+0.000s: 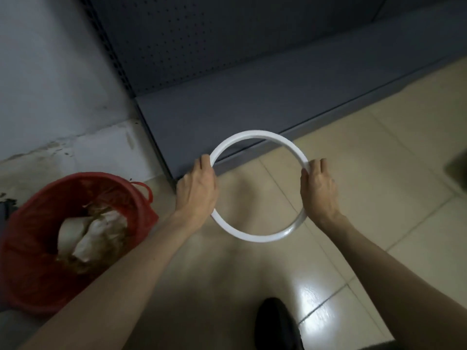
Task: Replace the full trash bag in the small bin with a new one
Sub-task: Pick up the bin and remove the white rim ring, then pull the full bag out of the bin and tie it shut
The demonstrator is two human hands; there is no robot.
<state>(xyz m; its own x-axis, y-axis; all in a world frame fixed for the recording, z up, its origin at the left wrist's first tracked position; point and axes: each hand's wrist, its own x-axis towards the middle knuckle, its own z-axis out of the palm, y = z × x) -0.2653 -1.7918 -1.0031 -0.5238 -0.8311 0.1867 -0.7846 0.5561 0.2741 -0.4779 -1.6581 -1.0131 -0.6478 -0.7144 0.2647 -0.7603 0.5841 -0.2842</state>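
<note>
White plastic ring [257,185], rigid and likely light, clamped at 9 and 3 o'clock by left hand [197,190] and right hand [319,189]. Red bag [30,261], thin, soft, full, at 8 o'clock; grip its handles.

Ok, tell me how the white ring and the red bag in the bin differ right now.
The white ring is held up off the floor by the left hand and right hand, each with a grip on one side; the red bag sits low at the left, untouched. The ring is rigid and empty through its middle; the bag is crumpled and holds rubbish. Both have round openings.
</note>
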